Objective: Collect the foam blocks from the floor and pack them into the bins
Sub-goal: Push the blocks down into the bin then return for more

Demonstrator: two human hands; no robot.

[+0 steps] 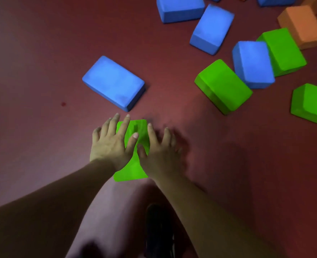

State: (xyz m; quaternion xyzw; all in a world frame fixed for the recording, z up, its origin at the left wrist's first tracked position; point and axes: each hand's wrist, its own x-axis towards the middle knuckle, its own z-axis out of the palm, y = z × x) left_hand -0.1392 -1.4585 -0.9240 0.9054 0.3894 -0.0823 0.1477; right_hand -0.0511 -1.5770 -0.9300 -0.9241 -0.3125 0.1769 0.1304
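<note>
Your left hand (pixel 110 144) and right hand (pixel 160 155), splayed side by side, flank green rectangular foam block (pixel 133 171); likely readying two-sided lift; nothing gripped.

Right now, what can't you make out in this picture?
Head view only:
- Bins: out of frame.
- Near green block: mostly under the left hand and right hand; grip or hover unclear.
- Top blue block: cut by the top edge.
- Right green block: cut by the right edge.
- Dark shape at the bottom: blurred.

Blu blks×6 (pixel 113 82), grn×5 (pixel 222 86), org×3 (pixel 302 25)
</note>
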